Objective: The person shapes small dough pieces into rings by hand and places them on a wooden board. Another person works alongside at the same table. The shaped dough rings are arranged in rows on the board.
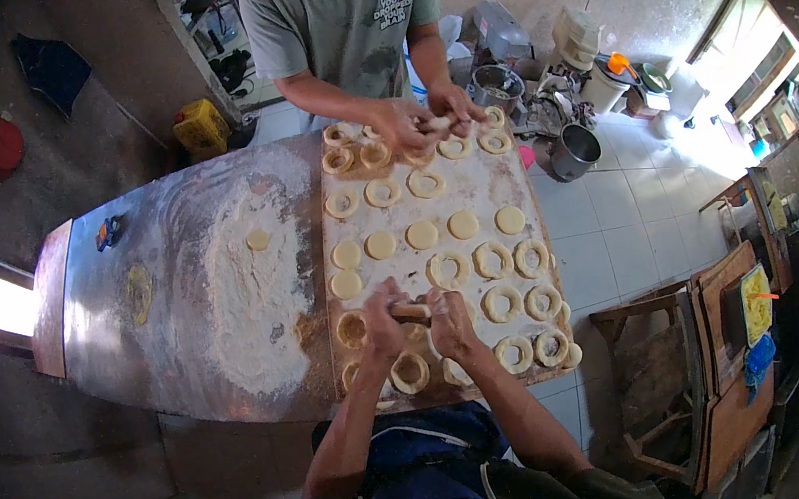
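Note:
My left hand (382,320) and my right hand (450,325) are closed round the two ends of a short wooden rolling pin (411,312). The pin lies crosswise just over the floured board (389,286), near pale dough that my hands partly hide. To the right of my hands lie several dough rings (502,305) with raised rims. Two more rings, a dough ring (352,329) and another dough ring (410,372), sit to the left and nearer to me. Beyond my hands runs a row of flat dough discs (422,235), with one disc (347,285) in front of it at the left.
Across the board a person's hands (430,122) hold a similar short stick over more dough rings (426,183). Loose flour (257,278) covers part of the metal tabletop (178,369) on the left. Metal pots (574,152) stand on the tiled floor, and wooden boards (732,357) lean at right.

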A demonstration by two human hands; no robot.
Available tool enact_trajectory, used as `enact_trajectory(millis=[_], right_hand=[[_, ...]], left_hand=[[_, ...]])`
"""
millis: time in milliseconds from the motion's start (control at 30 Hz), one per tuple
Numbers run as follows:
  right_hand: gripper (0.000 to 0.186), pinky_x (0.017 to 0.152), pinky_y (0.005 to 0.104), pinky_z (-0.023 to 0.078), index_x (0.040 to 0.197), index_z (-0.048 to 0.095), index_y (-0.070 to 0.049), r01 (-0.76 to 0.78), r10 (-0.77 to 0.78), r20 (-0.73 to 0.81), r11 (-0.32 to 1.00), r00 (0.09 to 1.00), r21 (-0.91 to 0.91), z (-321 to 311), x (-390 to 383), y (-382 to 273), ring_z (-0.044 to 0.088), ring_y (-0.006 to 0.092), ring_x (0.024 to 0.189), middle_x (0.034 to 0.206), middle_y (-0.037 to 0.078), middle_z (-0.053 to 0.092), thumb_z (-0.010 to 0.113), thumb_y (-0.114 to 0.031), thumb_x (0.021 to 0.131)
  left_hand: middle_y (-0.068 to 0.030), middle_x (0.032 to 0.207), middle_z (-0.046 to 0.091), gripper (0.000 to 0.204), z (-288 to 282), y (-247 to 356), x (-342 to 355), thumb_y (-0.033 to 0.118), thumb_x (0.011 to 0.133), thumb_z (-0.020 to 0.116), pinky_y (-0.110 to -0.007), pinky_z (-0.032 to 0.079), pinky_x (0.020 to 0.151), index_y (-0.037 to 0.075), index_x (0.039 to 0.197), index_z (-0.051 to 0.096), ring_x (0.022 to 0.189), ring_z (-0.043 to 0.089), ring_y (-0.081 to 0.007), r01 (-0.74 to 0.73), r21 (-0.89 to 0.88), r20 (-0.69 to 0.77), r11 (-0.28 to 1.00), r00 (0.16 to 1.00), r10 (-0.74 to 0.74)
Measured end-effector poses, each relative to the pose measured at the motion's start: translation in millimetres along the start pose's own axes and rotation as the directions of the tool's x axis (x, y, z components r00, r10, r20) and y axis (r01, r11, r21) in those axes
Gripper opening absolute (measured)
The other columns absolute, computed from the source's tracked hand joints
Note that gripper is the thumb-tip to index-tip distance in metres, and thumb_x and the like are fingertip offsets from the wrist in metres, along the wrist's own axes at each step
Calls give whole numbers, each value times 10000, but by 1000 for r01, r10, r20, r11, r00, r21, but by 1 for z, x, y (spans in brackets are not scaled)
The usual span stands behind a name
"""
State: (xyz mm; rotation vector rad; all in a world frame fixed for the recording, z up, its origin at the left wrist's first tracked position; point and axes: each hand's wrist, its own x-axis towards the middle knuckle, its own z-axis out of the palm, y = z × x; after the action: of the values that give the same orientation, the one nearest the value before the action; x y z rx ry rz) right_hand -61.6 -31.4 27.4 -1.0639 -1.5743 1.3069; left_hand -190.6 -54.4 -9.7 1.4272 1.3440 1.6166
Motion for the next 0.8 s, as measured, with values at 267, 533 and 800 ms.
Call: enact_trajectory(millis=[267,533,800], right_hand=[[550,524,388,377,767,583,61,74,-73,121,997,990,-6,-9,14,-18,501,231,537,611,152,547,440,-425,981],[585,757,452,486,1209,485,97,122,-75,125,896,989,-427,-12,41,7,621,379,872,952,251,632,747,-182,766],[498,880,510,437,1251,455,96,336,-286,191,646,939,-685,9,59,11,532,444,1009,1097,266,569,617,-44,802]], left_hand=[[-109,791,555,373,8,-19,-2,347,1014,376,-381,449,672,22,937,543,740,558,-283,210,-16,-151,978,966,-210],[-232,1109,557,333,2,-32,37,270,971,475,-482,400,845,-9,1152,489,991,525,-415,462,517,-388,721,877,-284],[-187,1129,555,472,-64,-3,12,245,801,706,-488,374,882,17,1170,522,1087,501,-354,225,949,-233,219,972,13]])
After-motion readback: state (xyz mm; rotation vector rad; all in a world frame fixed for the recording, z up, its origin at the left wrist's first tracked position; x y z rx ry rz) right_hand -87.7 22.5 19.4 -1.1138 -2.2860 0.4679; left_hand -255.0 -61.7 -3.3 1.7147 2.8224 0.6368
